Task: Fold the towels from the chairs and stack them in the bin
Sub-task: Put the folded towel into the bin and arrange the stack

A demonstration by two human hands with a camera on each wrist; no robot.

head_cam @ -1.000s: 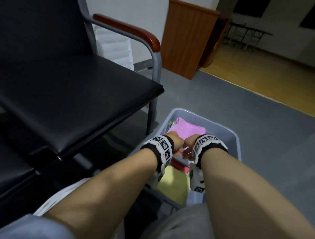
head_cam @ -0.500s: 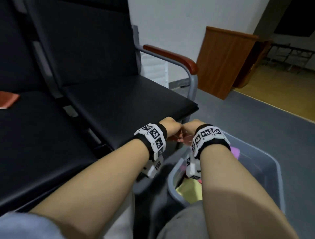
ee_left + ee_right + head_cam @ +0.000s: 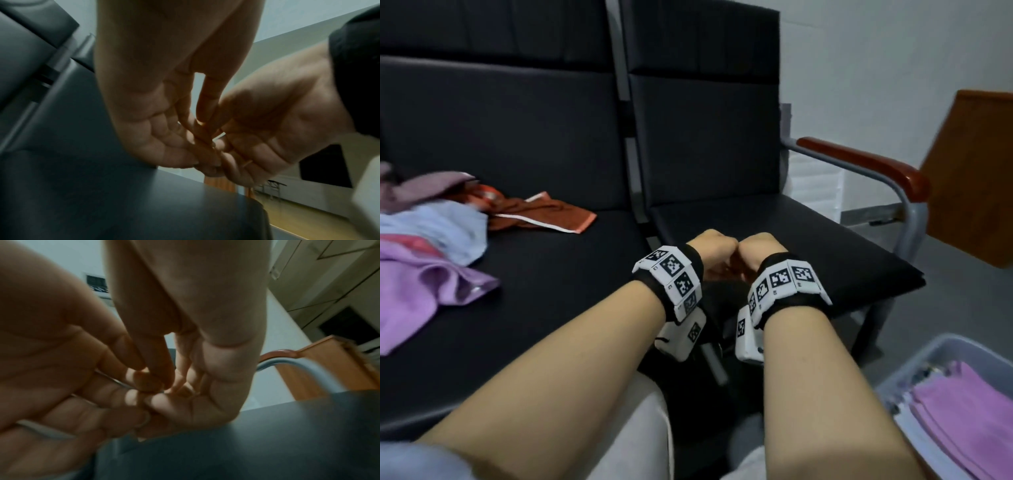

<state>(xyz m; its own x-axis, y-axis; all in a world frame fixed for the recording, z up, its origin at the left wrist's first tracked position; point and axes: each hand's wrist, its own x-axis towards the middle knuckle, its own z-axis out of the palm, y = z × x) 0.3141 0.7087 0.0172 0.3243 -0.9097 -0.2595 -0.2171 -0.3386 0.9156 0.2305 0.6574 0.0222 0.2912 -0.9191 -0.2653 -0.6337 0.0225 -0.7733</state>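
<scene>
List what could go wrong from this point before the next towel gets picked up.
The loose towels, rust towel and purple towel, lie tangled on the far seat; grabbing one may drag another off. The bin sits low at the frame edge, so a blind reach back could miss its folded stack. Left hand and right hand are empty, fingers curled together.
</scene>
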